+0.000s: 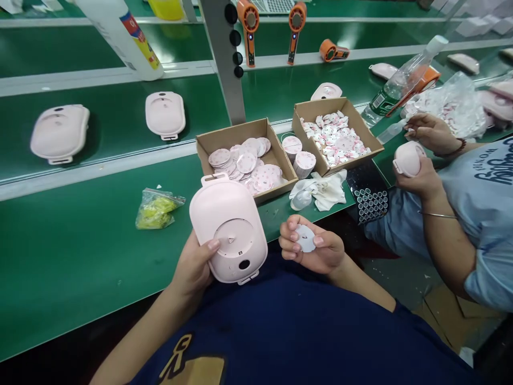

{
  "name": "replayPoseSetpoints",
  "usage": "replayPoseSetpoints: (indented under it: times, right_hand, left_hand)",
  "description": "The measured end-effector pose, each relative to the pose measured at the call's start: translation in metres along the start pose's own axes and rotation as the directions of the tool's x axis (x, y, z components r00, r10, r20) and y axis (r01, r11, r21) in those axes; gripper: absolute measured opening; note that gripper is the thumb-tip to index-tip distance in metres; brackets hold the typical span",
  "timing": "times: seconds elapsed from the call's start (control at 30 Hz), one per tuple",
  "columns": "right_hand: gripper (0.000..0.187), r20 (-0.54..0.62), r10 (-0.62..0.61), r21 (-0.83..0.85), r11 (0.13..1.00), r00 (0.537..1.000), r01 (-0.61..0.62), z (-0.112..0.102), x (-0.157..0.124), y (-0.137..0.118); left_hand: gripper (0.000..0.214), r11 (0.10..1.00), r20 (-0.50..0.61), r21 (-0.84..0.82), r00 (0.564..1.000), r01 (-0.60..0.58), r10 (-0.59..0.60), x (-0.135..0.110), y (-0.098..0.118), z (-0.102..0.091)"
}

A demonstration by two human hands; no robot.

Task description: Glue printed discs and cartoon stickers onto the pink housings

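Note:
My left hand (196, 262) grips a pale pink plastic casing (240, 208) by its left side, thumb on the front face. The casing has a round recess with a small triangular hole, a dark oval spot below it, and a loop at each end. Held between the thumb and fingers of my right hand (310, 246) is a thin whitish disc (305, 238) with a small hole in its middle. The disc is apart from the casing, to its right. Just behind the casing stands a cardboard box (204, 144) of round printed discs (248, 160).
A second box (360, 120) holds small white-and-pink pieces. Two disc stacks (303, 163), a white cloth (331, 190) and a bag of yellow-green bits (157, 207) lie nearby. More pink casings (60, 133) rest on the green belt. A co-worker's hand (420, 179) holds a pink part at right.

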State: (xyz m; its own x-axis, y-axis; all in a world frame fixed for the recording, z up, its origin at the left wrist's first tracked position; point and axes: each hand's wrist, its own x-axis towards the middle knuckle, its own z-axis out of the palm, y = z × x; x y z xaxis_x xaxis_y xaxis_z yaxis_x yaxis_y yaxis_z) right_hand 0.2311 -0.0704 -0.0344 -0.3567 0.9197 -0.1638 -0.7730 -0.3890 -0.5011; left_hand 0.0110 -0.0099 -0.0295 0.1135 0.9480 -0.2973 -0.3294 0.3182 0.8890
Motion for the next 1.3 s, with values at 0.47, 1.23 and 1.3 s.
replayPoseSetpoints:
  times: [0.47,1.23,1.3]
  right_hand:
    - [0.036,-0.248,-0.175,-0.542,0.841,0.953,0.013,-0.008,-0.006,0.006]
    - [0.013,-0.172,-0.461,-0.705,0.675,0.871,0.218,0.003,-0.006,0.012]
    - [0.013,-0.141,-0.482,-0.728,0.643,0.865,0.24,0.003,-0.008,0.012]
  left_hand:
    - [0.076,1.0,-0.026,0.031,1.0,-0.003,0.004,-0.001,0.0,0.001]
    - [0.079,0.999,0.051,0.017,0.997,0.049,-0.049,-0.005,-0.004,-0.005]
    - [0.077,0.998,0.076,0.011,0.995,0.067,-0.068,-0.007,-0.004,-0.005]
